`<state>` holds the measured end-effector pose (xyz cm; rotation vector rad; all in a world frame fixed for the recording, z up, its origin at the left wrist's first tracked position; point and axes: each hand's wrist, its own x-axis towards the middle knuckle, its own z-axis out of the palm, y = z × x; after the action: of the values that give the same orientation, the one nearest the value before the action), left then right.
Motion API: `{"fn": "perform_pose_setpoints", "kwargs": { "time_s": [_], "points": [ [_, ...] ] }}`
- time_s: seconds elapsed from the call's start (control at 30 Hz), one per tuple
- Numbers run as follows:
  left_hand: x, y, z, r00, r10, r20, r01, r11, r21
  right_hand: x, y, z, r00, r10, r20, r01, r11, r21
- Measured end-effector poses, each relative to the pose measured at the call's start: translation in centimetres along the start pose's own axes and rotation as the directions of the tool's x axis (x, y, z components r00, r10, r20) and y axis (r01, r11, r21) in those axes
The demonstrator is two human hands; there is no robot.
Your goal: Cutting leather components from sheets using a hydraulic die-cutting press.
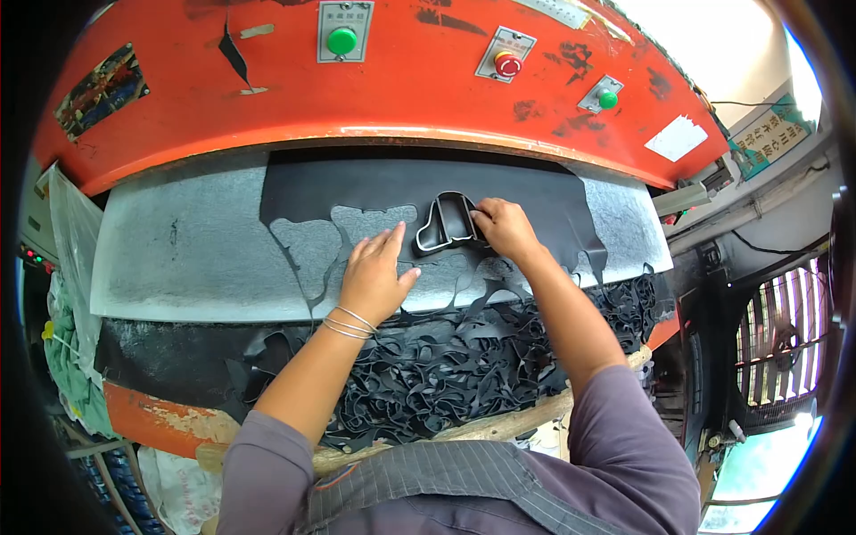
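A metal cutting die (456, 219), shaped like a boot outline with inner dividers, lies on a sheet of black leather-like material (357, 183). My right hand (508, 227) grips the die by its right edge, fingers curled over the rim. Palm down, my left hand (376, 272) rests with fingers stretched out at the sheet's cut edge, left of the die, holding nothing. Cut-out gaps in the sheet's near side bare the grey cutting board (178, 250) beneath. Thin strips of the sheet remain between these gaps.
An orange press beam (267, 107) spans the far side, carrying green buttons (342, 41) and a red knob (507, 64). Tangled black offcuts (428, 383) pile along the board's near edge, behind a wooden rail (499, 422). Plastic bags (76, 267) hang at the left.
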<state>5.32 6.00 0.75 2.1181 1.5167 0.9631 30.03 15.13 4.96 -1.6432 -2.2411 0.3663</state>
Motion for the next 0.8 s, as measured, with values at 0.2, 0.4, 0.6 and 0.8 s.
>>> {"fn": "perform_pose_setpoints", "kwargs": {
  "time_s": [0.2,0.4,0.6,0.8],
  "points": [
    [0.4,0.2,1.3,0.994,-0.012,-0.104,0.013,1.000,0.015,-4.5,2.9,-0.7,0.986,-0.143,-0.086,0.153,0.979,0.135],
    [0.5,-0.2,2.0,0.993,-0.032,-0.109,0.032,0.999,-0.005,-6.0,3.4,1.0,0.994,-0.109,-0.014,0.110,0.991,0.072],
    [0.6,-0.2,1.4,0.984,-0.067,-0.163,0.056,0.996,-0.071,-5.5,3.4,1.1,0.987,-0.161,0.022,0.159,0.986,0.058],
    [1.1,-0.5,2.0,0.979,-0.059,-0.196,0.042,0.995,-0.089,-4.9,4.2,0.8,0.975,-0.215,0.057,0.212,0.976,0.050]
  ]
}}
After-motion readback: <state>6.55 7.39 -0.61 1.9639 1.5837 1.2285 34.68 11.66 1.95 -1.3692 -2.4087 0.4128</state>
